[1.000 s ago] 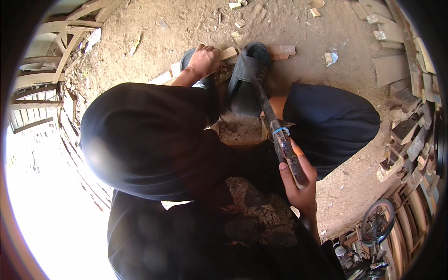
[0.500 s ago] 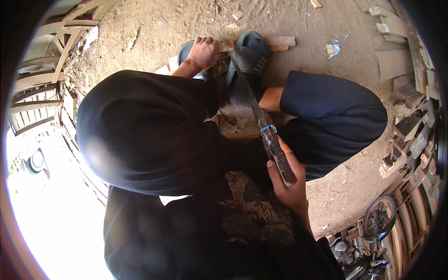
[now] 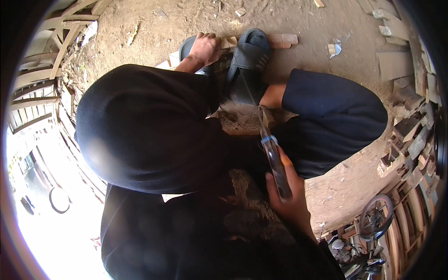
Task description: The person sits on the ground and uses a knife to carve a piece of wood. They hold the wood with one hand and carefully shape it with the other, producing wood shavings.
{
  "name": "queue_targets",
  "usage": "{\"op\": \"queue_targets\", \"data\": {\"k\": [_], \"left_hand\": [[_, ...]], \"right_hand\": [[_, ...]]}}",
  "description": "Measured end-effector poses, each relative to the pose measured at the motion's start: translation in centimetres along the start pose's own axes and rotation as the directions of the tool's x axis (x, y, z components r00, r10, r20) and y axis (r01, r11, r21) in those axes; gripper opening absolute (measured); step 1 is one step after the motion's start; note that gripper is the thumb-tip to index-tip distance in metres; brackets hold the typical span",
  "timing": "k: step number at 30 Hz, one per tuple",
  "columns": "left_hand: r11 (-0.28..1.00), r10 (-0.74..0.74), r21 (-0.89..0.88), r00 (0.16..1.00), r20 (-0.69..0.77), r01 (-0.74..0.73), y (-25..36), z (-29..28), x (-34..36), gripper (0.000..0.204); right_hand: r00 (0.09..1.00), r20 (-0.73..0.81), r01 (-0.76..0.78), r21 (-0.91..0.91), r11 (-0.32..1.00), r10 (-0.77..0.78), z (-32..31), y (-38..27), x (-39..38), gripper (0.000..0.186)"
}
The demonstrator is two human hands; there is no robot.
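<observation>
My right hand [image 3: 289, 196] is wrapped round the dark handle of a long-bladed knife [image 3: 275, 161], which has a blue binding where the blade begins. The blade is seen nearly edge-on, running up and left over my sandalled foot; I cannot tell if its far end touches anything. At the far side, my left hand [image 3: 205, 48] is closed on a wooden piece [image 3: 227, 43] between my two feet. Most of that piece is hidden by the fingers. A black sandal [image 3: 251, 58] is just right of it, and the other sandal [image 3: 186, 46] is partly behind my left hand.
More wood [image 3: 283, 40] lies beyond the right sandal on the dirt floor [image 3: 326, 28]. Wood offcuts [image 3: 410, 126] are heaped along the right side. A bicycle wheel [image 3: 376, 217] stands at the lower right, and a slatted timber structure [image 3: 35, 84] rises on the left.
The knife has turned so its blade shows thinner, and its far end has drawn back from the wood toward me. My left hand has stayed at the wooden piece.
</observation>
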State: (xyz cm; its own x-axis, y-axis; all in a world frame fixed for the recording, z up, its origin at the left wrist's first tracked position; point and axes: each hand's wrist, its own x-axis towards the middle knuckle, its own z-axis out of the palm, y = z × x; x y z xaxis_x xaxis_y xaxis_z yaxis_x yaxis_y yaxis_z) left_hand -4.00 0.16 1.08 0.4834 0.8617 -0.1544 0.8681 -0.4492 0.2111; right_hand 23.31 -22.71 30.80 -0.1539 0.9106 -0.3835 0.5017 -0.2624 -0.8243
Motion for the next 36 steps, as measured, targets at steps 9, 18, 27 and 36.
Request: {"op": "queue_targets", "data": {"k": [9, 18, 27, 36], "left_hand": [[0.999, -0.017, 0.033, 1.0, 0.016, 0.016, -0.4, 0.9, -0.2, 0.047], [0.999, -0.029, 0.02, 0.998, 0.056, 0.028, 0.1, 0.6, 0.5, 0.048], [0.999, 0.006, -0.033, 1.0, 0.007, -0.006, 0.4, 1.3, 0.6, 0.047], [0.999, -0.019, -0.033, 0.999, -0.05, 0.017, 0.1, 1.0, 0.2, 0.036]], "right_hand": [[0.993, 0.103, -0.058, -0.005, 0.998, 0.058, 0.2, -0.4, 0.9, 0.055], [0.989, 0.069, -0.133, 0.027, 0.991, 0.131, 1.7, -0.3, 3.2, 0.056], [0.985, 0.072, -0.158, 0.031, 0.987, 0.156, 1.9, 1.2, 4.7, 0.055], [0.952, 0.157, -0.265, -0.006, 0.964, 0.263, 1.5, 0.2, 5.5, 0.056]]}}
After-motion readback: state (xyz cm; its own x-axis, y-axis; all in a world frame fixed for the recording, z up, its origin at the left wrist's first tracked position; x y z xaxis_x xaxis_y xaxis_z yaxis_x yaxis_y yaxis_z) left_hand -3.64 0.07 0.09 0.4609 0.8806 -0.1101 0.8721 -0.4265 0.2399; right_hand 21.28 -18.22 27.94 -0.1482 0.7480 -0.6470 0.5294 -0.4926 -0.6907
